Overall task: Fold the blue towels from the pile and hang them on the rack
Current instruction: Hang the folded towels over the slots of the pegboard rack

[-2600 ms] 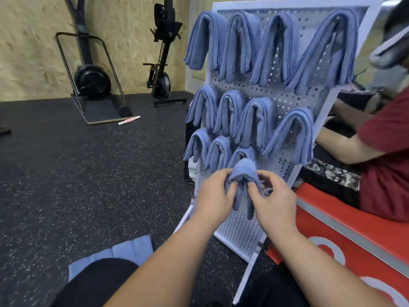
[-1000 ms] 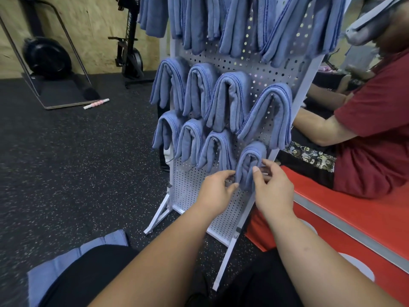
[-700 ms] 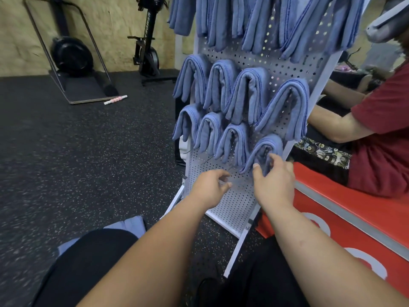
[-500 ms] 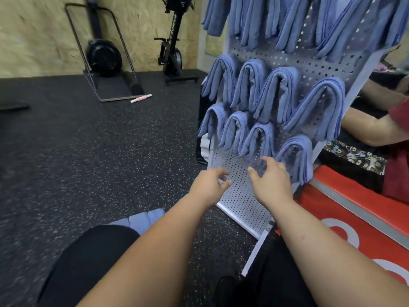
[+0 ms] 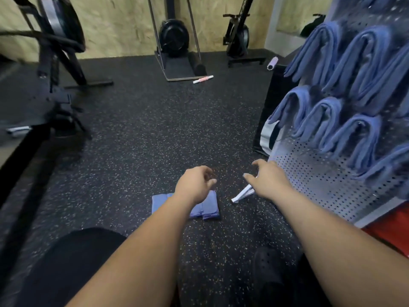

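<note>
Nearest, over a black-clad knee (image 5: 66,262), both forearms reached forward. The left grip (image 5: 195,185) hung released, fingers loosely curled, directly above the small pile of blue towels (image 5: 210,207) on the floor, probably to fetch the next one. The right grip (image 5: 269,180) was also released, just beside the rack (image 5: 321,180). The rack was the only holder: hung towels (image 5: 363,124) draped its upper pegs, with the lower holes bare. Farther off lay a pink roller (image 5: 202,79).

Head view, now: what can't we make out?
All head view:
Pile: left arm covers its middle; towel count unclear.
Rack: top and right side cut off by the frame edge; free hooks unseen.
Machine, far left: blurred, cut off by the edge.
</note>
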